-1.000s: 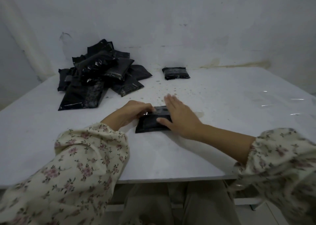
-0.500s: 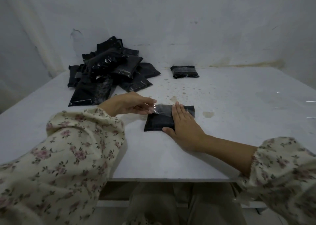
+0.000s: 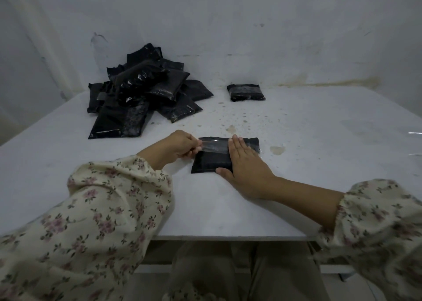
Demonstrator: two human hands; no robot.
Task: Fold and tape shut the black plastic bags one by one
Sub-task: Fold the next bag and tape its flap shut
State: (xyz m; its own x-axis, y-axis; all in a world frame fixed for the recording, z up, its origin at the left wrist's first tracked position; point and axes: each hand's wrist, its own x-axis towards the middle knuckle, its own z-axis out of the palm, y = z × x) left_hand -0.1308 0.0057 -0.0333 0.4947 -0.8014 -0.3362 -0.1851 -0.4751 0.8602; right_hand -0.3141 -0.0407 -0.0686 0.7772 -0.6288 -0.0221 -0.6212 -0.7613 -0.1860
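Head view: a folded black bag (image 3: 209, 162) lies flat on the white worktop (image 3: 319, 140), in the middle and toward the near edge, directly ahead of the person. A strip of clear tape (image 3: 214, 148) runs across its upper part from left to right.

The left hand (image 3: 180, 146) sits just beside the bag's left edge. Its fingers are curled in, and thumb and fingertips pinch the left end of the tape, which is lifted a little off the bag at that end.

The right hand (image 3: 245, 165) lies palm down on the right half of the bag, fingers straight and close together, pointing away from the person. They press over the tape and hide that stretch of it. The thumb is spread to the left and rests along the bag's near edge.

Both forearms come out of cream floral sleeves (image 3: 102, 209).

At the far left of the worktop, well apart from the hands, is a loose pile of black bags (image 3: 141, 99), overlapping one another. At the far middle, close to the wall (image 3: 228, 26), one small folded bag (image 3: 246, 92) lies alone with a shiny band of tape across it. Brownish stains (image 3: 277, 150) mark the worktop just right of the bag under the hands.
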